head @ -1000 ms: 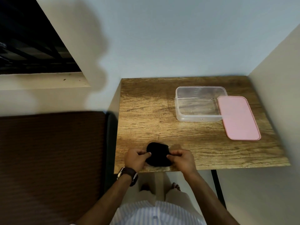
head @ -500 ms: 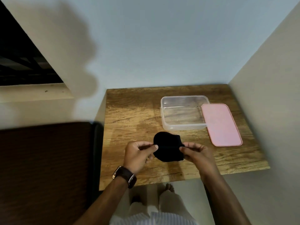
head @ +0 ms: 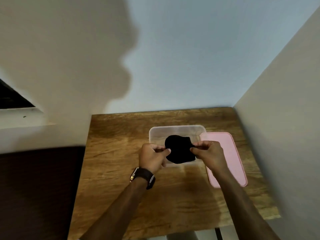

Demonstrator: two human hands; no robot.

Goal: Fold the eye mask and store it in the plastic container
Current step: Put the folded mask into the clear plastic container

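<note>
The folded black eye mask hangs over the open clear plastic container, which stands on the wooden table. My left hand pinches the mask's left edge. The right edge is pinched by my right hand. Both hands hold the mask over the container's inside, and I cannot tell whether it touches the bottom.
A pink lid lies flat just right of the container, its left edge against it. Walls close off the table at the back and on the right. A dark brown surface is on the left, below the table's edge.
Both hands have lifted the folded mask from the table's front edge and carried it away from me, over the container. The camera has tilted up and closer.
</note>
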